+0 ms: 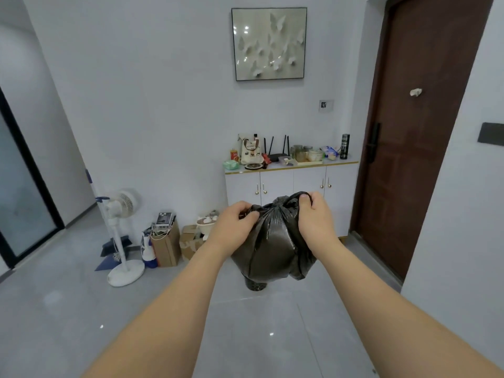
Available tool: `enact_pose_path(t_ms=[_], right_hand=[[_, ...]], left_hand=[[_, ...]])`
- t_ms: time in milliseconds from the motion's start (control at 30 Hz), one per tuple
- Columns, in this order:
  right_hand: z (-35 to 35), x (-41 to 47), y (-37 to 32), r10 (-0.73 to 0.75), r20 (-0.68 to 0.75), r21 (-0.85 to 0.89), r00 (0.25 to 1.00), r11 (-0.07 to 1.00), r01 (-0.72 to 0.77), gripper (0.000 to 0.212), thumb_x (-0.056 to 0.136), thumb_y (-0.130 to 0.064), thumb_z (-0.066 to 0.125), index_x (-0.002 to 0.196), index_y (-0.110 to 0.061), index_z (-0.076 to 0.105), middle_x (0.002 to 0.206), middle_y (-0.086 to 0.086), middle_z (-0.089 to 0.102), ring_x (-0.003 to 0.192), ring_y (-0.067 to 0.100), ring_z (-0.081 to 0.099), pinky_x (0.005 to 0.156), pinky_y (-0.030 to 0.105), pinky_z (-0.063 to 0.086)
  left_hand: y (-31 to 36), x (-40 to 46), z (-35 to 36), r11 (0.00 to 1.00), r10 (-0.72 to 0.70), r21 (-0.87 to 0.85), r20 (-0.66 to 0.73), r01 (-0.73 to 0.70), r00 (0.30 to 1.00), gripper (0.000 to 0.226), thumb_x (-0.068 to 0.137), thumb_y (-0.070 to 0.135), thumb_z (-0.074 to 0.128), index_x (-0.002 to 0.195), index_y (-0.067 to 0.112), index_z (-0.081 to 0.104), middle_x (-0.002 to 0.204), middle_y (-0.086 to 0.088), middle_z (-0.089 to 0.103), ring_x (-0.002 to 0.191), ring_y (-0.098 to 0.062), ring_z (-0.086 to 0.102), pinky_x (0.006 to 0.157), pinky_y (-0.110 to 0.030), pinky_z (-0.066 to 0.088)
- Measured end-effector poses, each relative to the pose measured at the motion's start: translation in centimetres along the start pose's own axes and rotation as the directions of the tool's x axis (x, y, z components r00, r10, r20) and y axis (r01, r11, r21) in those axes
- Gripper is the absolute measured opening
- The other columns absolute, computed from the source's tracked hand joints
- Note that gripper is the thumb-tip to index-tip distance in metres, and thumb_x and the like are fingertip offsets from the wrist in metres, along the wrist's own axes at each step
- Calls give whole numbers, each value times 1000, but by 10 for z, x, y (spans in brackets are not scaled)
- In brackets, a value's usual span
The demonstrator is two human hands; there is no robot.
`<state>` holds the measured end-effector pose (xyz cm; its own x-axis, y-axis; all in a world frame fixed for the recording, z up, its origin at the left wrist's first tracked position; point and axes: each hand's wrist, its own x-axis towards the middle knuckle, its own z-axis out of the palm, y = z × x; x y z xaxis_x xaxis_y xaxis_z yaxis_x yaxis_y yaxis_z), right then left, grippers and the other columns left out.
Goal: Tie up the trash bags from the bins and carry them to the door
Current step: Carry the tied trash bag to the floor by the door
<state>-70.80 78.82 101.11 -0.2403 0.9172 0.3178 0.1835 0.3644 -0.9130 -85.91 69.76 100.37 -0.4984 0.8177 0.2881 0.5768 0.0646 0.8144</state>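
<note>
We're in a home entryway: brown front door (409,126), white shoe cabinet (289,186) cluttered on top, standing fan (122,230), butterfly picture (269,43).

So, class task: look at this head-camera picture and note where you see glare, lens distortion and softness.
Head view: ceiling lights glare as bright spots on the framed butterfly picture and on the glossy floor tiles; the black trash bag shines between the left hand and right hand; the wide lens tilts the door and walls outward; small items on the cabinet look soft.
</note>
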Motion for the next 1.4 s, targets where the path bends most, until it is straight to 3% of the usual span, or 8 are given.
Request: enact_pose_path(t_ms=[167,367,467,633,1133,1333,1400], right_hand=[[50,91,24,22,0,-4,1000,1000,-22,26,104,-29,32,100,-11,50,85,0,52,72,8,46,59,24,36],[107,216,65,8,4,2,1000,1000,-8,26,104,-29,34,101,-10,51,84,-1,52,71,8,46,58,22,35],[130,285,76,0,24,-2,1000,1000,0,26,103,-29,35,100,-10,52,84,-1,52,76,15,49,58,25,36],[159,385,81,9,17,29,1000,1000,-9,17,103,-28,36,103,-18,50,97,-1,54,93,18,50,78,29,36],[227,614,154,105,-171,-22,980,994,-110,27,102,-29,40,111,-10,58,105,4,59,101,24,54,80,30,37],[238,674,166,118,-216,-77,969,987,-138,31,102,-33,39,116,-12,58,109,5,60,104,25,54,87,37,43],[234,685,173,132,-231,-79,964,985,-154,32,102,-33,39,117,-12,58,111,5,61,105,24,54,89,37,43]], left_hand=[[-30,111,5,999,21,50,-44,-19,999,13,97,25,51,94,20,63,89,3,67,86,-17,62,78,-34,48],[-68,247,28,996,61,65,-105,-54,993,15,102,21,43,101,15,57,92,1,62,84,-13,55,68,-26,38],[-78,317,36,996,60,79,-130,-50,990,14,102,20,43,101,17,56,93,2,60,85,-15,54,70,-28,37],[-89,423,46,990,86,124,-140,-69,986,11,101,20,44,97,18,54,90,1,59,84,-17,53,70,-29,35],[-151,695,119,988,147,50,11,-147,989,16,101,21,45,106,14,58,97,-3,61,91,-20,54,76,-29,37],[-158,762,140,986,166,29,35,-167,986,22,102,22,44,115,12,59,100,0,59,91,-16,52,78,-27,35],[-157,772,150,984,176,26,49,-177,983,21,102,22,43,112,13,59,92,3,59,83,-13,53,75,-27,35]])
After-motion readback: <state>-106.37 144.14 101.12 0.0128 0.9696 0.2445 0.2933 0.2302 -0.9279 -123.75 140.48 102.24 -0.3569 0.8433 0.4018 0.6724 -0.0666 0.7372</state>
